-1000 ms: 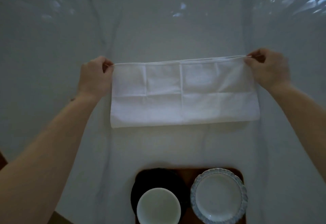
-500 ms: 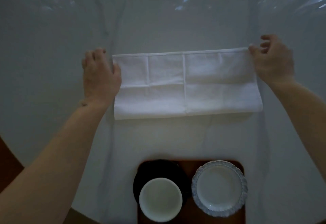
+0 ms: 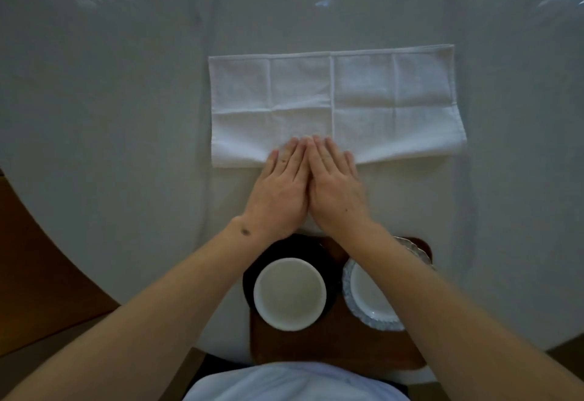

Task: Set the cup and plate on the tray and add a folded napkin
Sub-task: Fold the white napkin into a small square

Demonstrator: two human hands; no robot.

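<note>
Crosswise, napkin lies long side left-right, hands flat on it.

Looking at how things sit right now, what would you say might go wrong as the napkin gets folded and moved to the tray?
1. Both forearms pass right over the cup and plate; pulling the arms back low might knock them.
2. The left hand and right hand press only the middle of the napkin's near edge, so its outer ends may shift and the next fold go crooked.
3. The tray looks nearly full, leaving little room for the napkin.
</note>
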